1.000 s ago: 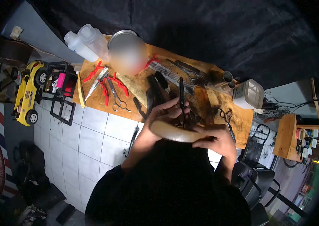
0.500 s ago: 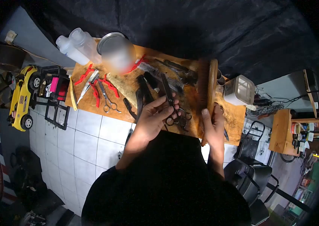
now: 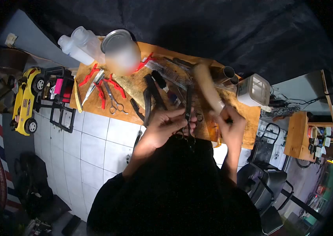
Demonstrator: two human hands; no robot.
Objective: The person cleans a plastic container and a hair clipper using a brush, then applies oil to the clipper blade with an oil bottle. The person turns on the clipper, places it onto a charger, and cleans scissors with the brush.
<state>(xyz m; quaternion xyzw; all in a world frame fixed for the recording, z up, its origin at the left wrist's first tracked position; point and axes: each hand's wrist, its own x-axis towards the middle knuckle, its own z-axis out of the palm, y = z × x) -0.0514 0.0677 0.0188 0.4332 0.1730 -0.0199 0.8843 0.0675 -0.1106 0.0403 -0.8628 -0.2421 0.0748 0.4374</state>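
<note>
Dark scissors (image 3: 188, 104) stand upright in my left hand (image 3: 166, 126), blades up and finger rings below, the fingers pinched round them. My right hand (image 3: 231, 124) grips the lower end of a wooden-backed brush (image 3: 207, 84), which is blurred by motion and leans up and to the left. Both hands are above the near edge of the wooden table (image 3: 139, 82). Close to my left hand lie a dark clipper-like tool (image 3: 149, 98) and a small black brush (image 3: 159, 79). A metal comb (image 3: 170, 74) lies further back.
Red clips (image 3: 115, 86), silver scissors (image 3: 113, 101) and a yellow-handled razor (image 3: 78, 94) lie at the table's left. Bottles (image 3: 73, 49) and a round tin (image 3: 117, 37) stand behind. A clear container (image 3: 253, 90) is at the right, a black chair (image 3: 270, 183) beyond.
The wooden-backed brush in my right hand has turned from upright to a leftward lean. My left hand has shifted slightly right and down with the scissors.
</note>
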